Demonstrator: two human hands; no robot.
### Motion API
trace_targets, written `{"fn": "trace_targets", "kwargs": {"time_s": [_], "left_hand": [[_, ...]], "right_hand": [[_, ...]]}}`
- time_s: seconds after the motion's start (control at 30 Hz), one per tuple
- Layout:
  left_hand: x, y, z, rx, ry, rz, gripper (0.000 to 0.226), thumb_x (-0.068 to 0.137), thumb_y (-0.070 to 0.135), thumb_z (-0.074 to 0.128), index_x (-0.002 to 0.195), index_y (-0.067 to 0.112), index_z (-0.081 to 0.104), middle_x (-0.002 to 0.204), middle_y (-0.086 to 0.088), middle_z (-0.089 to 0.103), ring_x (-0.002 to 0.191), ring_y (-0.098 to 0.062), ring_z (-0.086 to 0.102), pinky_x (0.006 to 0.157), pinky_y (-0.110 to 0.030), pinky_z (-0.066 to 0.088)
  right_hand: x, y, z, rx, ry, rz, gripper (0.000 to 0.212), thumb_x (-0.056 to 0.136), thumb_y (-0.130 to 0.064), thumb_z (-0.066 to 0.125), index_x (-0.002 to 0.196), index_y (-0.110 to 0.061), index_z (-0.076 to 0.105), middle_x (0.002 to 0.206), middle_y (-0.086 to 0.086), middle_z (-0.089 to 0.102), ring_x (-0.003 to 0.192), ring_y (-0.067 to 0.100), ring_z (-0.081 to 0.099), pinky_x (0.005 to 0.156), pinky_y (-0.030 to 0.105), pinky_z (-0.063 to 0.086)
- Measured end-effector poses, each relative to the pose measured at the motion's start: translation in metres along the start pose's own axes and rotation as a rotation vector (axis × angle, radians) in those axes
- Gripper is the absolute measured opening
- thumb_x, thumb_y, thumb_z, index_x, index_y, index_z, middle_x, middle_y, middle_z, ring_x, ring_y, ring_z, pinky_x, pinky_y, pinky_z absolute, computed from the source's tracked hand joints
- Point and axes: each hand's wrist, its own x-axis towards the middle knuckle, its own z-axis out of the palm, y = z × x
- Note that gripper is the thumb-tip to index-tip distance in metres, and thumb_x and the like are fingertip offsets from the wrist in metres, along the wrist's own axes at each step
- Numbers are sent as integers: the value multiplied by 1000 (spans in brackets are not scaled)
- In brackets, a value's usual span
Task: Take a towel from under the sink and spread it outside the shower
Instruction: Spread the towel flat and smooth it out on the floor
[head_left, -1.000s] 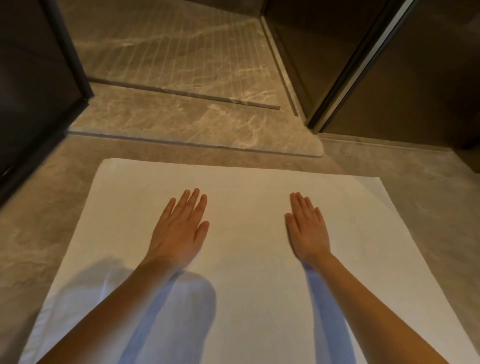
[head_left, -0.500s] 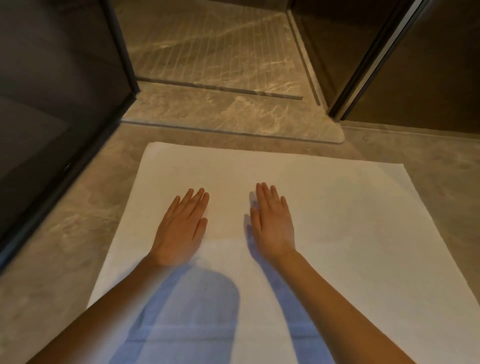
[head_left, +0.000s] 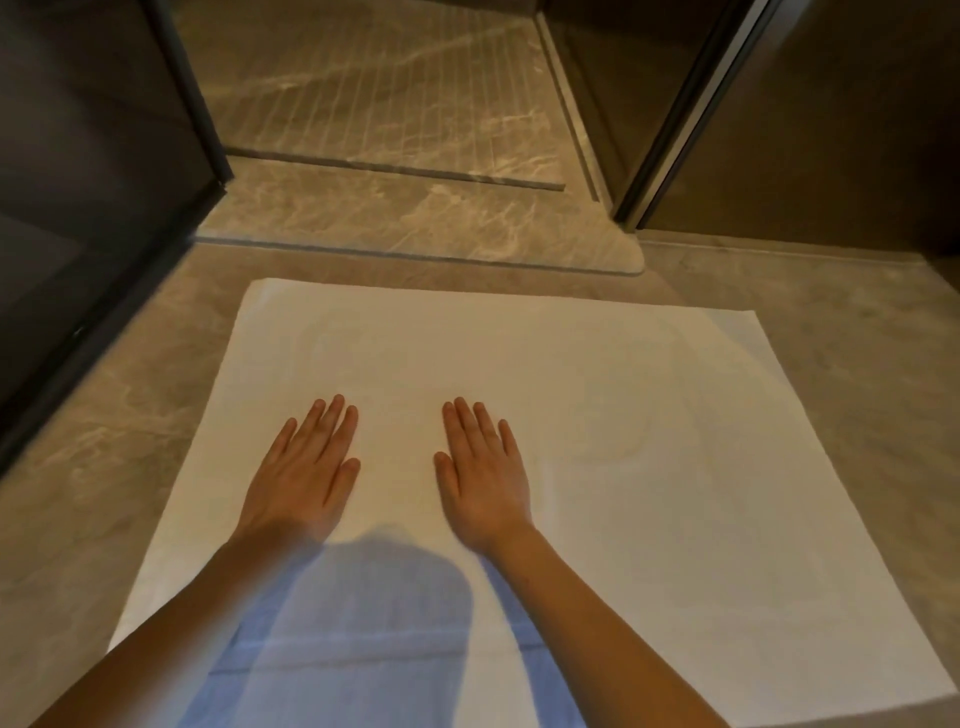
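A white towel (head_left: 649, 467) lies spread flat on the marble floor just in front of the shower's raised step (head_left: 415, 218). My left hand (head_left: 306, 467) rests palm down on the towel's left half, fingers straight and together. My right hand (head_left: 483, 467) lies flat beside it near the towel's middle, fingers also straight. Both hands press on the cloth and hold nothing. A bluish shadow covers the towel's near edge between my forearms.
The ribbed marble shower floor (head_left: 374, 88) lies beyond the step. A dark glass panel (head_left: 88, 197) stands at the left, and a dark door frame (head_left: 670, 119) and wall stand at the right. Bare floor (head_left: 852, 332) shows on both sides of the towel.
My right hand slid left across the towel, from its right half to near the middle beside my left hand. The view shifted right and slightly back. The towel stayed flat.
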Motion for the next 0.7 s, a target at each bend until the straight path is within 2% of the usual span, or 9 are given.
{"fn": "trace_targets", "kwargs": {"time_s": [0.17, 0.3, 0.37, 0.47, 0.53, 0.63, 0.7], "left_hand": [[10, 24, -4, 34, 6, 2, 70, 91, 47, 0, 153, 14, 9, 160, 0, 2, 146, -12, -2, 119, -35, -2], [24, 86, -4, -19, 14, 186, 64, 95, 38, 16, 148, 5, 31, 156, -11, 26, 144, -28, 25, 118, -40, 13], [31, 112, -1, -66, 10, 233, 64, 96, 38, 14, 149, 7, 30, 157, -9, 26, 146, -26, 22, 119, -35, 7], [35, 125, 7, -74, -2, 238, 66, 95, 40, 5, 151, 10, 19, 159, -4, 16, 148, -20, 10, 119, -32, -1], [35, 123, 10, -42, 7, 242, 66, 96, 40, 6, 151, 9, 21, 159, -4, 16, 148, -21, 13, 120, -34, 4], [36, 124, 7, -41, -12, 252, 65, 96, 38, 12, 148, 5, 31, 156, -11, 26, 144, -29, 27, 118, -42, 17], [38, 125, 8, -49, -30, 253, 68, 93, 39, 11, 149, 5, 28, 157, -11, 22, 145, -29, 24, 118, -41, 15]], "right_hand": [[-18, 39, -12, -5, 3, 36, 58, 102, -40, 14, 156, -23, -1, 163, -6, -1, 149, 12, -7, 121, 36, -5], [-16, 39, -9, -12, 17, 42, 58, 103, -39, 15, 156, -21, 0, 163, -5, -1, 149, 13, -6, 121, 35, -7], [-15, 40, -9, -17, 22, 34, 57, 103, -37, 18, 156, -20, 3, 163, -4, 1, 150, 14, -4, 121, 35, -6], [-15, 48, -10, 8, 24, 23, 56, 103, -34, 19, 156, -20, 5, 163, -4, 3, 150, 14, -3, 121, 34, -6], [-18, 63, -14, 16, 34, 35, 56, 103, -36, 16, 156, -22, 4, 163, -5, 2, 149, 12, -5, 120, 32, -8], [-26, 100, -22, 21, 59, 95, 56, 103, -37, 16, 156, -23, 4, 163, -6, 3, 149, 12, -4, 120, 32, -7], [-33, 130, -29, 5, 72, 142, 56, 104, -36, 18, 156, -22, 5, 163, -6, 5, 150, 12, -2, 121, 32, -4]]}}
